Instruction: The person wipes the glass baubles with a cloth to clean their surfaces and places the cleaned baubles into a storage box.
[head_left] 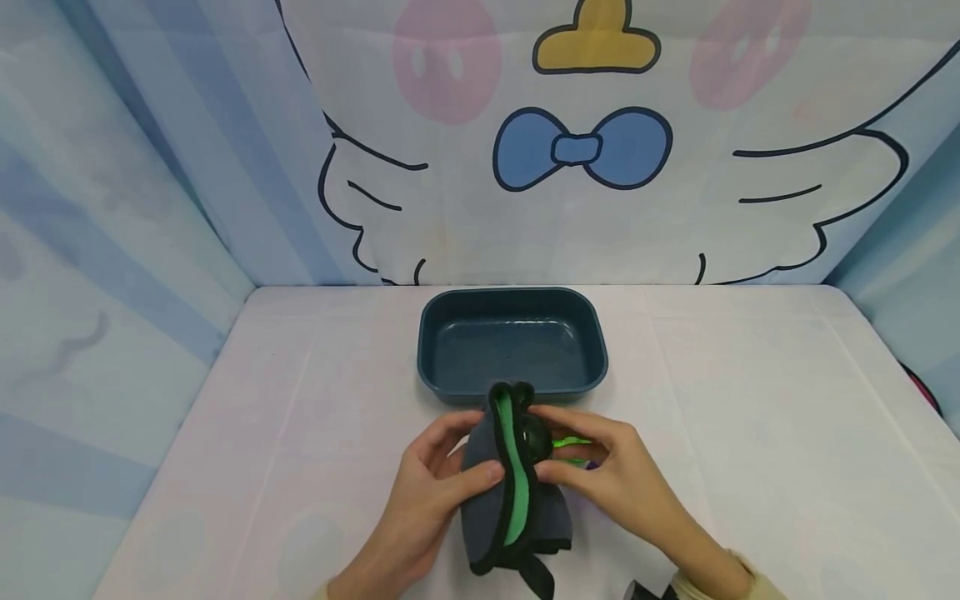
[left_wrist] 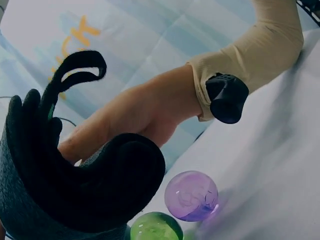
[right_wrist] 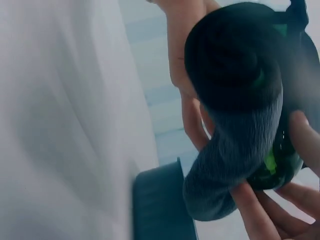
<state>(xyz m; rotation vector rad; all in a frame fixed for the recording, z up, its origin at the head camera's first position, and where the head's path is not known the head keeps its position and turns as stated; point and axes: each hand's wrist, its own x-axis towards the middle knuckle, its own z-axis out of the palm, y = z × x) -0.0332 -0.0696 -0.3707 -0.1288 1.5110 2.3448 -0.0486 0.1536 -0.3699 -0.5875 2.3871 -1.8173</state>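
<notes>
Pouch, head view: dark-grey, black-edged fabric pouch [head_left: 516,483], grasped by fingers of left hand [head_left: 429,490].
Balls, left wrist: clear purple ball [left_wrist: 191,196], clear green ball [left_wrist: 156,229], near right hand [head_left: 622,468].
Grip, right wrist: right fingers grasp glossy dark-green round object [right_wrist: 274,172] beside pouch.

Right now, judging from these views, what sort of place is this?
Probably a makeshift recording booth: pale blue-and-white printed fabric drapes close three sides around a white cloth-covered table, and a black camera-like device is worn at the cuff of a beige fabric sleeve.
</notes>
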